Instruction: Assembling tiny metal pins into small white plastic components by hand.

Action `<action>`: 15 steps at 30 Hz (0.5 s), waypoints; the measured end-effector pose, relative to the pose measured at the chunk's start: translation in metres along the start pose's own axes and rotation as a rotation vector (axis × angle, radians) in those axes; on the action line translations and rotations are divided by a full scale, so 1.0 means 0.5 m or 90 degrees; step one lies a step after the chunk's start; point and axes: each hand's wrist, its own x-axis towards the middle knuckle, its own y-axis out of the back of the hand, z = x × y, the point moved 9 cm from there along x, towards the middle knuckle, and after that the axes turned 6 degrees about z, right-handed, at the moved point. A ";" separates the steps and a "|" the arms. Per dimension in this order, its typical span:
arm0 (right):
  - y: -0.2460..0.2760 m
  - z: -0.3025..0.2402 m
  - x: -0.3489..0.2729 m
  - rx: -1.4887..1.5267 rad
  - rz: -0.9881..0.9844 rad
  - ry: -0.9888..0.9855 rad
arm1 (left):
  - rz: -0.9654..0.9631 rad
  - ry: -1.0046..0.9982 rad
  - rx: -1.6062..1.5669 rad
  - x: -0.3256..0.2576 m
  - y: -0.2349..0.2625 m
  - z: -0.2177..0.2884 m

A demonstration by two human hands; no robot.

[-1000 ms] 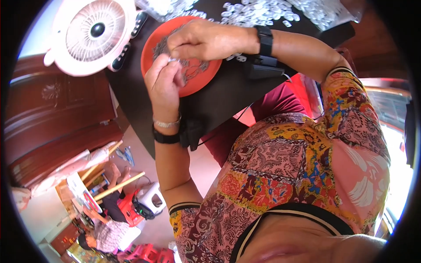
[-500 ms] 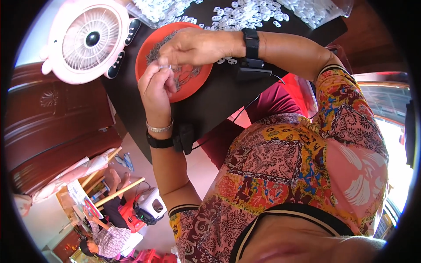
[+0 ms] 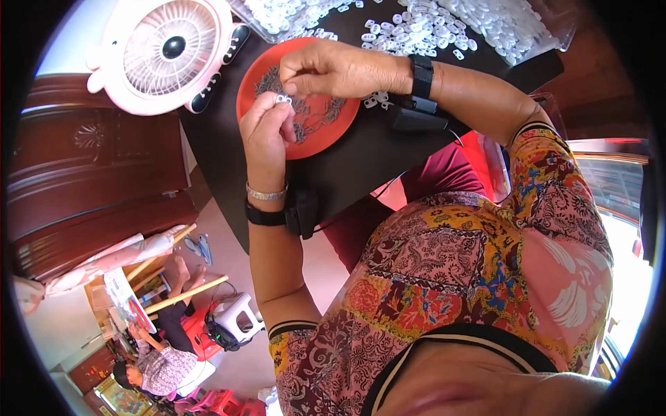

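Note:
Above a round orange-red plate [image 3: 329,139], my left hand [image 3: 265,132] pinches a small white plastic piece with two holes [image 3: 284,99] between thumb and fingertips. My right hand [image 3: 340,69] is closed in a pinch just beyond it, its fingertips close to the white piece. Anything in those right fingers is too small or hidden to name. Thin grey pieces [image 3: 267,82], loosely heaped like wire or short links, lie in the plate under both hands.
Many similar white pieces [image 3: 423,31] lie heaped at the table's far side, some in clear plastic bags [image 3: 503,31]. A pink-rimmed fan [image 3: 170,48] stands at the far left of the dark table [image 3: 215,159]. Another person [image 3: 163,367] sits at the lower left.
The white piece now shows clearly at my left fingertips, and my right fingertips have drawn slightly away from it. The whole view has shifted a little, moving everything to the right.

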 end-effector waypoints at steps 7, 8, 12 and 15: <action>-0.015 -0.043 -0.014 -0.118 0.018 0.062 | 0.005 0.022 -0.005 -0.018 -0.002 -0.002; -0.015 -0.044 -0.014 -0.126 0.023 0.081 | 0.022 0.030 -0.021 -0.016 0.000 -0.003; -0.017 -0.045 -0.012 -0.108 0.011 0.102 | -0.001 0.037 0.013 -0.014 0.001 0.006; -0.019 -0.049 -0.011 -0.106 -0.010 0.095 | -0.007 0.044 -0.025 -0.012 0.001 0.003</action>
